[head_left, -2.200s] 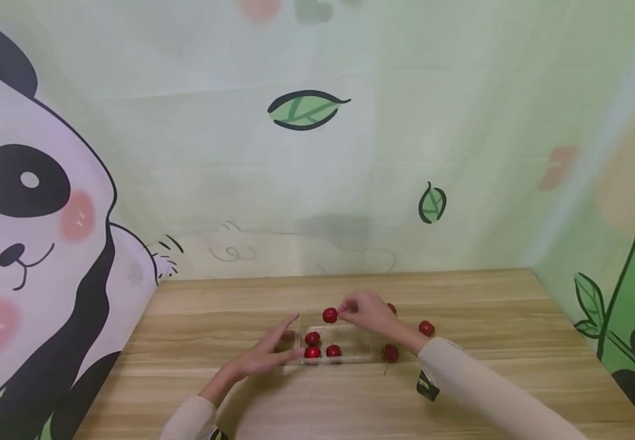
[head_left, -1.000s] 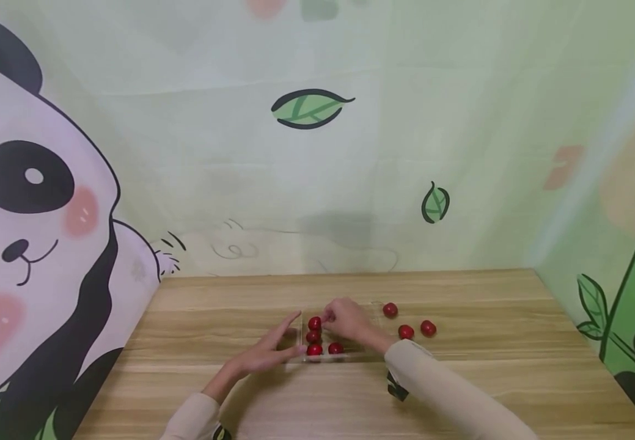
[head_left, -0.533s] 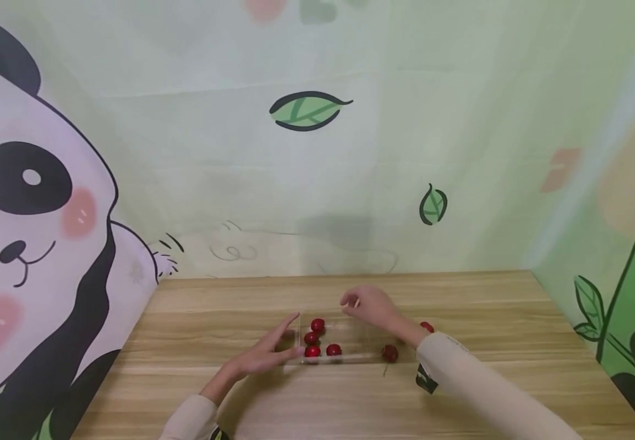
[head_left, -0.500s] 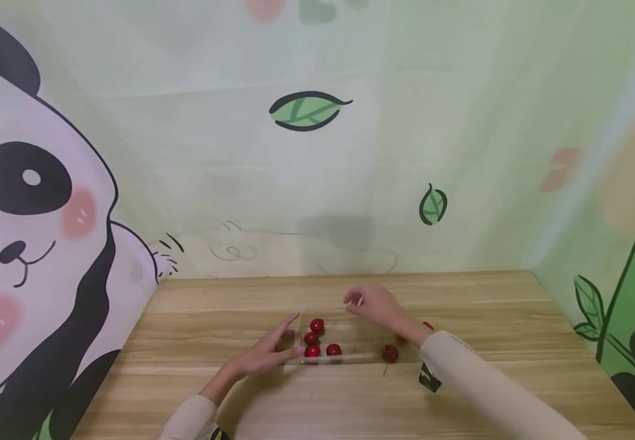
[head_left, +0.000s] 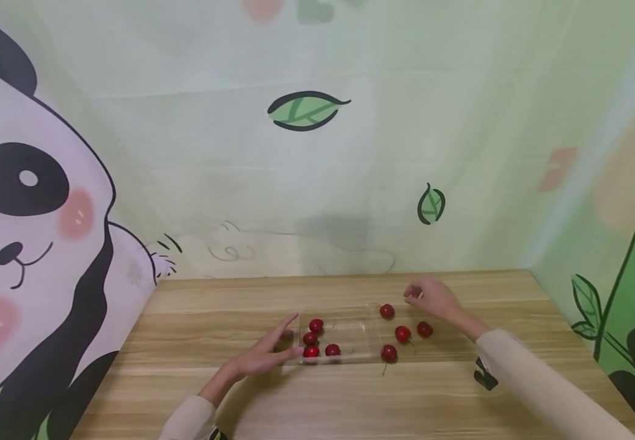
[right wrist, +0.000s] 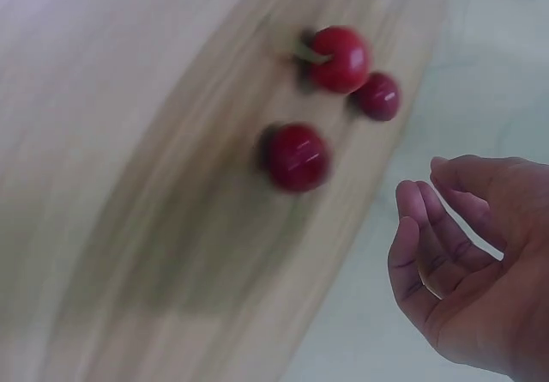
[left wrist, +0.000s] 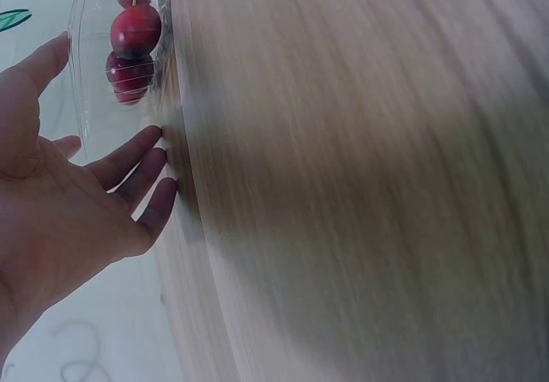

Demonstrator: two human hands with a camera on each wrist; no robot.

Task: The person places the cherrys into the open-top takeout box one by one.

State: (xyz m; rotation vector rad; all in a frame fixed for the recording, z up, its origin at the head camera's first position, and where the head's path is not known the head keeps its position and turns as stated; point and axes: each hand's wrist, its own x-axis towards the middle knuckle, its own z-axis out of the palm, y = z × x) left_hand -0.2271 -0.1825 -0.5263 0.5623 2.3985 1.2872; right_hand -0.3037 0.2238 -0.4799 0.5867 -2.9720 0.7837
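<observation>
Both hands are empty: the left hand [head_left: 264, 353] lies flat with fingers straight against the left end of the clear tray [head_left: 350, 335], while the right hand [head_left: 431, 299] hovers with fingers loosely curled above the loose cherries [head_left: 403, 333] on the tabletop [head_left: 350, 403]. Four cherries in the tray [head_left: 317, 339] cluster at its left end. Loose ones sit just right of it.

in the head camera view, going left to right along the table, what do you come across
Left hand → clear tray with four cherries at its left end → four loose cherries on the table → right hand.
</observation>
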